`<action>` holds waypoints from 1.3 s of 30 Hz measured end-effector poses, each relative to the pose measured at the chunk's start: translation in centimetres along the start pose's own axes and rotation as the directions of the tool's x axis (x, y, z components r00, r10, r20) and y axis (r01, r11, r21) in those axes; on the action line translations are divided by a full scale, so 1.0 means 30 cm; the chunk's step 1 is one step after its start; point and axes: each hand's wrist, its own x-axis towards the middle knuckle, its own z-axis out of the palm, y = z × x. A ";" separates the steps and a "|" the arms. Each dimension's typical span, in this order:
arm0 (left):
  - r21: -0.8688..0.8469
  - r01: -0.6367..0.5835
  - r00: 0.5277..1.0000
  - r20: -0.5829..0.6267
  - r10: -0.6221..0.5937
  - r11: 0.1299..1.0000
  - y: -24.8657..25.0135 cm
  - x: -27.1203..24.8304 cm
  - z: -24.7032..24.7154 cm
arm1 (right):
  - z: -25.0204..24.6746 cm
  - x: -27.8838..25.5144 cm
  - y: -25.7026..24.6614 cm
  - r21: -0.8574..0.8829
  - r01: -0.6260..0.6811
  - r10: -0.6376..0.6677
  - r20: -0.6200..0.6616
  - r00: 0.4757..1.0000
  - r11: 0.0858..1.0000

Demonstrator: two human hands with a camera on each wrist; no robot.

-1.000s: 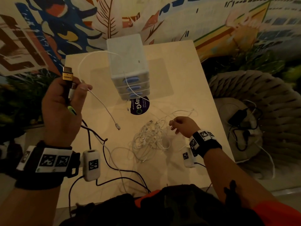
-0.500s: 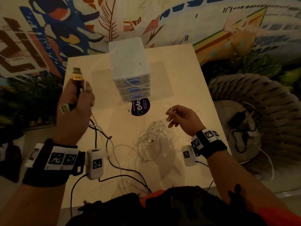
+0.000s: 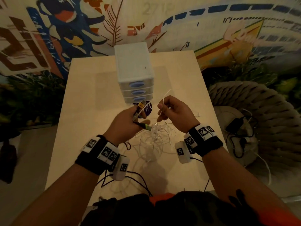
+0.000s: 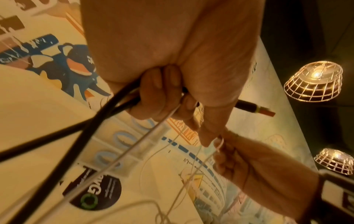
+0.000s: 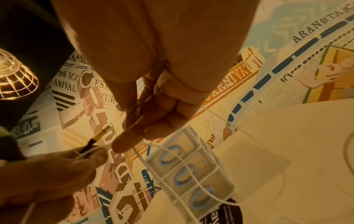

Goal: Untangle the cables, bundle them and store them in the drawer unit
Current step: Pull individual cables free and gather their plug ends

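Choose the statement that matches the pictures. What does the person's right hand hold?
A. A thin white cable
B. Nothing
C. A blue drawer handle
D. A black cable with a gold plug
A: the right hand pinches a thin white cable, while the black cable with a gold plug sits in the left hand.

The drawer unit (image 3: 133, 74) is standing at the tabletop's (image 3: 84, 98) far middle; the cable tangle (image 3: 154, 141) is lying nearer, below both hands, left hand (image 3: 125, 124) sitting left of right hand (image 3: 176, 114).
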 end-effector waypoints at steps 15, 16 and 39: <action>0.032 -0.012 0.998 0.059 0.010 0.999 -0.025 0.065 0.090 | 0.007 -0.044 0.084 0.085 -0.037 0.036 0.005 0.999 0.996; 0.000 0.001 0.998 0.061 -0.001 1.000 -0.027 0.065 0.088 | 0.009 -0.051 0.117 0.000 -0.085 0.085 0.000 0.996 0.996; -0.365 0.071 0.990 -0.085 -0.109 0.928 -0.032 0.058 0.035 | 0.165 -0.044 0.304 -0.511 0.082 -0.077 0.031 0.997 0.856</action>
